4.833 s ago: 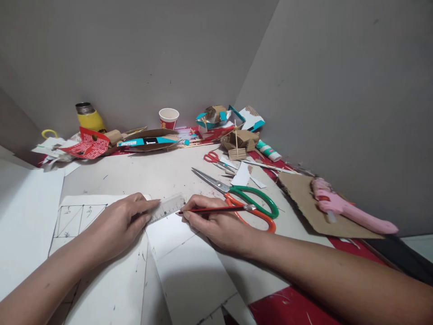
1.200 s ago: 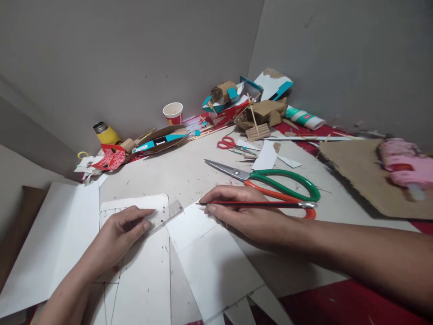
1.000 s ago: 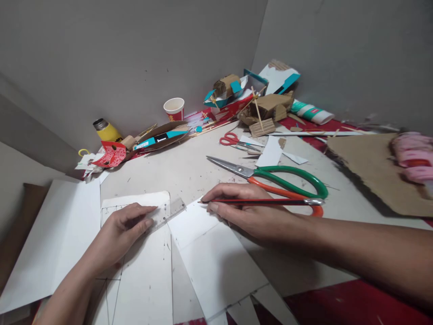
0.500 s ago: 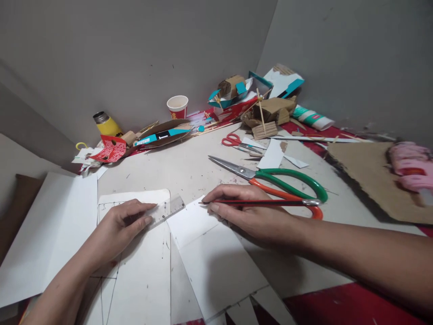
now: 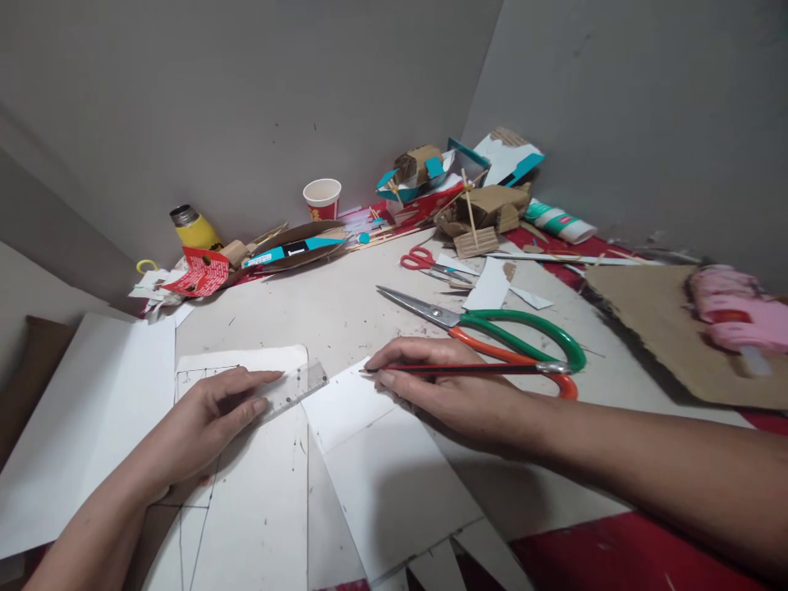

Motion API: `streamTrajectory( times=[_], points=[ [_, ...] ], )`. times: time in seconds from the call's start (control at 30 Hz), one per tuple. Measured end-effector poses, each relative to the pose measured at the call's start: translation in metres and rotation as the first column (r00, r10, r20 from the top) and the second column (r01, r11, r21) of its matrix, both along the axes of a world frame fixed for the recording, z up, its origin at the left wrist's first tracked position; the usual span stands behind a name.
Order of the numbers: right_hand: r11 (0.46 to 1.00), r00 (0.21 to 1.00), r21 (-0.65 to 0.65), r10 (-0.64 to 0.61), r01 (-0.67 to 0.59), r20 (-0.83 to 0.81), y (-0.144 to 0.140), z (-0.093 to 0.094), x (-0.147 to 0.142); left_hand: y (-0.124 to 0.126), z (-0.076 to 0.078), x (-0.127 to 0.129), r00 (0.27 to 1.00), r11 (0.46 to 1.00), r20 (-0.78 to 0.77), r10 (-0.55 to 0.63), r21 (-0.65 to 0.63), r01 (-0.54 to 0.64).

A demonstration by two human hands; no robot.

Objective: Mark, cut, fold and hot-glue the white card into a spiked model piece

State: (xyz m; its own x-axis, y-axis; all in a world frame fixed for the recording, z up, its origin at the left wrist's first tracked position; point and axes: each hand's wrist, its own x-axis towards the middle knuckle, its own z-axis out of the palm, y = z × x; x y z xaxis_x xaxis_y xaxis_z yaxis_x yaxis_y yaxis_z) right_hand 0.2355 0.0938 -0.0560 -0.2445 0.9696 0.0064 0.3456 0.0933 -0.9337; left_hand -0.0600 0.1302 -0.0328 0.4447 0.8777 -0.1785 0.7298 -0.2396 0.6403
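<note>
Pale scuffed bench pushed into a corner of two plain grey walls, red covering showing at the near right edge. Clutter along the back: yellow flask with a metal cap, red-and-white paper cup, heap of brown and teal cardboard scraps, small red-handled scissors. Big scissors with one green and one orange handle lie mid-bench, blades aimed far-left. Pink glue gun sits on a torn brown cardboard sheet at right.

Left hand pressed flat, fingers down on a clear plastic ruler lying over a white sheet with drawn pencil lines. Right hand pinches a thin red-and-black pencil, the hand resting on a white card piece just right of the ruler.

Versus half a second ago: both hands keep the same grips; ruler sits slightly lower and more to the left; the view has shifted a little, the rest unchanged.

Pencil long axis runs nearly level left-right, tip pointing left at the card's far corner, metal end to the right touching the orange scissor handle. Ruler's long axis slants, free end pointing up-right toward the pencil tip, a gap between them.
</note>
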Motion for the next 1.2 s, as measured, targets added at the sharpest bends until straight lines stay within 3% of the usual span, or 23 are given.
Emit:
streamTrajectory(
  times=[0.43, 1.2],
  points=[
    [0.998, 0.998, 0.061, 0.01, -0.013, 0.055, 0.0, -0.0046, 0.0027, 0.0013, -0.0002, -0.0056, 1.0, 0.999, -0.016, -0.018, -0.034, 0.017],
    [0.998, 0.997, 0.059, 0.028, -0.032, 0.075, 0.0004, -0.0085, 0.0041, 0.0015, -0.0038, -0.0062, 0.998, 0.999, -0.055, -0.033, -0.013, 0.032]
  ],
)
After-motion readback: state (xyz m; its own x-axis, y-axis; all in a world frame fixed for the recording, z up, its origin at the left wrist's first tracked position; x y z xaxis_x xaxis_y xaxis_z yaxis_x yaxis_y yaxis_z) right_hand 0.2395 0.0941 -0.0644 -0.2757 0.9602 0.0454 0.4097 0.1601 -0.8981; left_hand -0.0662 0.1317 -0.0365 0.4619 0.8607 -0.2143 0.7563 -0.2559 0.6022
